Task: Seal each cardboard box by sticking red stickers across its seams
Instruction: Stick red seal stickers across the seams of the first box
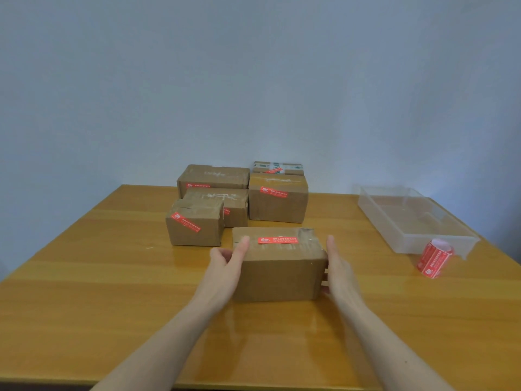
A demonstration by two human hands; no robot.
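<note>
A brown cardboard box (279,272) lies on the wooden table (112,277) in front of me, with a red sticker (278,240) across its top seam. My left hand (228,263) presses flat against its left end and my right hand (337,266) against its right end, so the box is held between them. Behind it stand several more boxes, each with a red sticker: a small one (194,224) at the left, one behind that (225,204), a larger one (277,200) and two at the back (214,176). A roll of red stickers (434,258) stands at the right.
A clear plastic tray (408,218) lies at the right, behind the roll and reaching the table's right edge. A pale wall stands behind the table. The near edge of the table runs just below my forearms.
</note>
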